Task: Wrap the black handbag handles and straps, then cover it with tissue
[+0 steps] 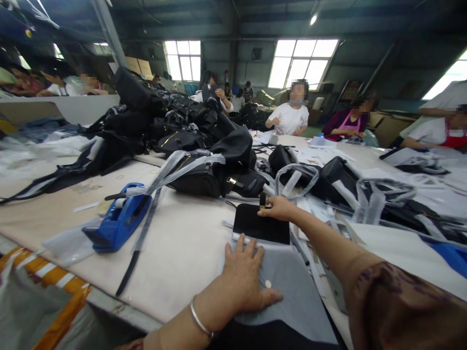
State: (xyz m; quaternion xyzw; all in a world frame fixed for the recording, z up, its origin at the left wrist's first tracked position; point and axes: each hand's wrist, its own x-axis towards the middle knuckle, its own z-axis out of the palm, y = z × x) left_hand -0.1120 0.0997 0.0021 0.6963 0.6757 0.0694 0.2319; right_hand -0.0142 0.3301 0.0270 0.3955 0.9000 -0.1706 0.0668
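Note:
My left hand lies flat with its fingers spread on a greyish translucent sheet, which covers most of a black bag-like piece. A small pale round dot shows on the sheet beside my thumb. Beyond my fingertips, a black flap comes out from under the sheet. My right hand is closed in a pinch on a short black tab with a gold-coloured clasp, at the flap's far edge. The fingers partly hide the clasp.
Left of my hands stands a blue tape dispenser, with a plastic-wrapped strap beside it. Black bags are piled ahead. Wrapped handles and white papers lie to the right. Several people sit around the table; one wears a white shirt.

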